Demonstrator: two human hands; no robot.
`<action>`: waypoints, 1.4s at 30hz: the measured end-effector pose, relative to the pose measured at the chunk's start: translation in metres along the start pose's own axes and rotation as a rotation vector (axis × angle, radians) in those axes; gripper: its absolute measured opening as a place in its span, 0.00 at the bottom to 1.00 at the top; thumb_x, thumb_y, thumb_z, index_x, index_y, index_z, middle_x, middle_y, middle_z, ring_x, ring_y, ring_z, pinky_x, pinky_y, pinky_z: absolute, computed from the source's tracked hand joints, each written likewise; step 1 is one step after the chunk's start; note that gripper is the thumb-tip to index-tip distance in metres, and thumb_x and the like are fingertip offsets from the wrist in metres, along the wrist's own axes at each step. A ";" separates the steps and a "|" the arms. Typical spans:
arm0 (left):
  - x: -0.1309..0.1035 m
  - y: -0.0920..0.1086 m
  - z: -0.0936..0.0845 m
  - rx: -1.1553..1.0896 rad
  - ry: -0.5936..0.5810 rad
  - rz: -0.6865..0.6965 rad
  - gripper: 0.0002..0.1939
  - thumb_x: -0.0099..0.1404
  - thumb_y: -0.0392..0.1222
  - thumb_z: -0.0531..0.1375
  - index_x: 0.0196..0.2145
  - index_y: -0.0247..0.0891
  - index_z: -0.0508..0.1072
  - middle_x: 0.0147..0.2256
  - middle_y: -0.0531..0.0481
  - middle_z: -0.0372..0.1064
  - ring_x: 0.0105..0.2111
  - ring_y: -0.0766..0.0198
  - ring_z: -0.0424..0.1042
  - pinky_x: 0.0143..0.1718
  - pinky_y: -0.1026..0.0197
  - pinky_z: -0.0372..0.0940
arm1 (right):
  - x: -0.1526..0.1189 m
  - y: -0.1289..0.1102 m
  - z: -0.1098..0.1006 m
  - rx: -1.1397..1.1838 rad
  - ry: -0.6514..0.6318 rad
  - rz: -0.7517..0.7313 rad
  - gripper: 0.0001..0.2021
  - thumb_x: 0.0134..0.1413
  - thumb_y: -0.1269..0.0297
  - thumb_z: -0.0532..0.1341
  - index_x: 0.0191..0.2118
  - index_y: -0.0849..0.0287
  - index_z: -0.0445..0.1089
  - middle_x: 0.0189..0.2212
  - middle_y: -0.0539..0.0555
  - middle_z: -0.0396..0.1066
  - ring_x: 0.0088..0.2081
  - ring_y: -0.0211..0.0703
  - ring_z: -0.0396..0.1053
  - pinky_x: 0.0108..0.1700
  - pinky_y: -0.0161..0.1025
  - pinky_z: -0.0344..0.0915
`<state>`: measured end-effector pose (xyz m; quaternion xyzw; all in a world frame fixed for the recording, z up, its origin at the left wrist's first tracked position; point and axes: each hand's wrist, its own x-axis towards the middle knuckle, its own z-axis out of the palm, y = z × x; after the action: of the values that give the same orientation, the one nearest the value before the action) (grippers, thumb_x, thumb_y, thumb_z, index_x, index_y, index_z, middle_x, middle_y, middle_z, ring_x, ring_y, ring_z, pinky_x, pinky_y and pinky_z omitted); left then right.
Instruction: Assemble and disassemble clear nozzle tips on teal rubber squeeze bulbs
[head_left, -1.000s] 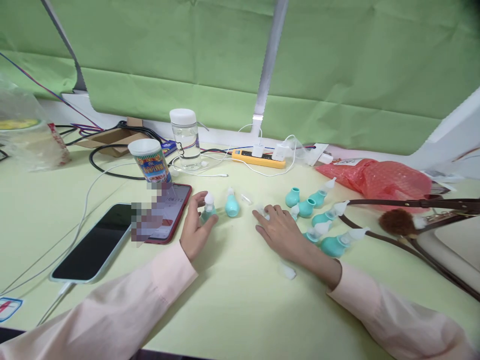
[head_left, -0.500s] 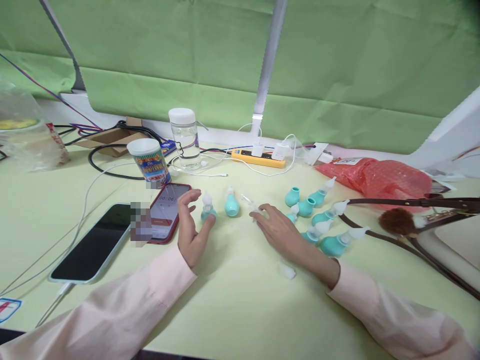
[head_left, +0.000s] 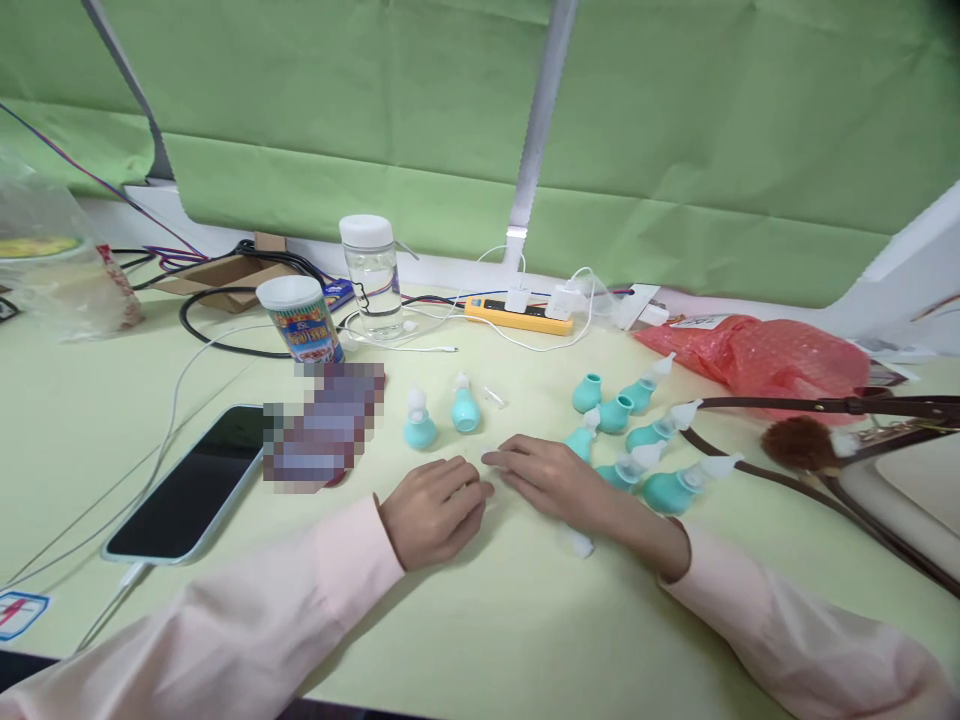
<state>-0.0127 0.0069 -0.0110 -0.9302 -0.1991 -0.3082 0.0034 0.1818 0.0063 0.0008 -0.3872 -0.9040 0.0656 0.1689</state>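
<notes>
My left hand (head_left: 437,512) rests on the pale table with its fingers curled; whatever it may hold is hidden. Just right of it, my right hand (head_left: 551,478) has its fingers together around a small whitish piece (head_left: 487,458) too unclear to name. Beyond my left hand stand a teal bulb with a clear top (head_left: 420,430) and a second teal bulb (head_left: 466,408), near a small clear tube (head_left: 494,397). Several teal bulbs with pointed translucent tips (head_left: 671,490) lie right of my right hand, along with open teal bulbs (head_left: 587,393). A translucent cap (head_left: 580,543) lies below my right wrist.
At the left are a black-screened phone (head_left: 191,485), a blurred-out phone (head_left: 326,425), a printed cup (head_left: 302,322) and a water bottle (head_left: 373,280). A yellow power strip (head_left: 519,316) lies at the back; a red bubble-wrap bag (head_left: 780,360) and a brown strap (head_left: 810,405) are right.
My left hand has moved right and nearer, away from the left teal bulb, and its fingers have curled in beside my right hand. My right hand has shifted slightly nearer and left.
</notes>
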 end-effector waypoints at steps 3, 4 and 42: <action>-0.001 -0.007 0.007 -0.023 -0.139 -0.160 0.08 0.60 0.34 0.48 0.36 0.33 0.65 0.30 0.46 0.65 0.30 0.63 0.64 0.28 0.62 0.63 | 0.000 -0.004 -0.001 0.294 0.117 0.136 0.14 0.52 0.72 0.52 0.45 0.57 0.64 0.35 0.54 0.68 0.36 0.38 0.66 0.38 0.36 0.65; -0.001 -0.008 0.008 -0.029 -0.177 -0.185 0.09 0.61 0.35 0.48 0.36 0.33 0.65 0.31 0.45 0.65 0.32 0.62 0.64 0.30 0.61 0.63 | 0.001 -0.006 -0.001 0.381 0.143 0.194 0.14 0.52 0.72 0.52 0.44 0.57 0.64 0.36 0.53 0.68 0.36 0.38 0.66 0.38 0.36 0.66; 0.002 -0.005 0.005 -0.404 0.337 -0.346 0.08 0.56 0.30 0.56 0.35 0.34 0.70 0.25 0.48 0.69 0.26 0.66 0.68 0.27 0.64 0.65 | -0.008 -0.017 0.015 0.463 0.307 0.201 0.05 0.45 0.70 0.56 0.32 0.58 0.62 0.24 0.49 0.66 0.25 0.36 0.65 0.30 0.34 0.64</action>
<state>-0.0108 0.0128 -0.0144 -0.8002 -0.2860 -0.4873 -0.2011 0.1698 -0.0105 -0.0112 -0.4316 -0.7859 0.2270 0.3801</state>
